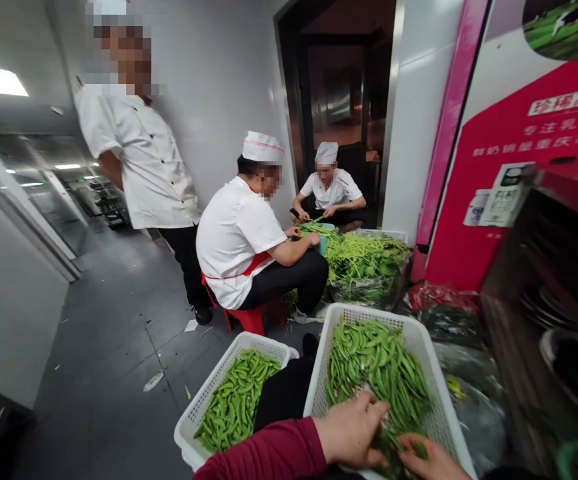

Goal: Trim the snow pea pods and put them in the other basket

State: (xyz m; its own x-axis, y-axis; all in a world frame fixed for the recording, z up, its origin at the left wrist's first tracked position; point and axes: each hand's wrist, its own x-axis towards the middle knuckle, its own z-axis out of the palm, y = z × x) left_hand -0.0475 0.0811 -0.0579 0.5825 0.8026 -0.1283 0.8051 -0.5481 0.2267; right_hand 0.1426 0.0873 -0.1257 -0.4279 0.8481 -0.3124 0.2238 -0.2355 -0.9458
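Note:
My left hand (353,429) reaches over the near part of a white basket (329,320), its fingers bent and spread above the pods; whether it holds anything is hidden. My right hand (431,459), at the bottom edge, is closed on a green pod (421,451) between thumb and fingers. Many long green pods (379,360) fill the basket around both hands. A second white basket (189,427) stands to the left, filled with green pods (239,397). My dark-trousered leg lies between the two baskets.
Two people in white sit ahead, handling greens (363,257) piled in a lined container. Another person stands at the left (143,160). A red stool (249,319) is under the nearer sitter. Plastic bags (461,360) and a dark rack (543,300) border the right side.

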